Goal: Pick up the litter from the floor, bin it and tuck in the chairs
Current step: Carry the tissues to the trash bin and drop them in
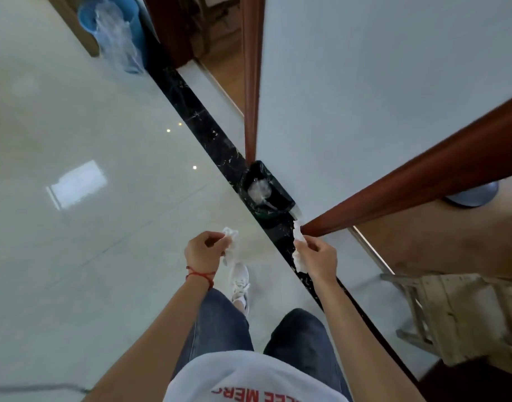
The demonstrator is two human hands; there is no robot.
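Observation:
My left hand is closed around a crumpled white tissue that sticks out past my fingers. My right hand grips a second crumpled white tissue, which hangs above and below my fingers. Ahead of both hands, against the wall, stands a small bin with a black liner; clear crumpled plastic lies inside it. The bin is roughly a hand's length beyond my right hand.
A black marble skirting strip runs diagonally along the wall. Brown door frames stand on both sides of the bin. A blue bucket with a clear bag sits far left. A worn wooden stool is at the right.

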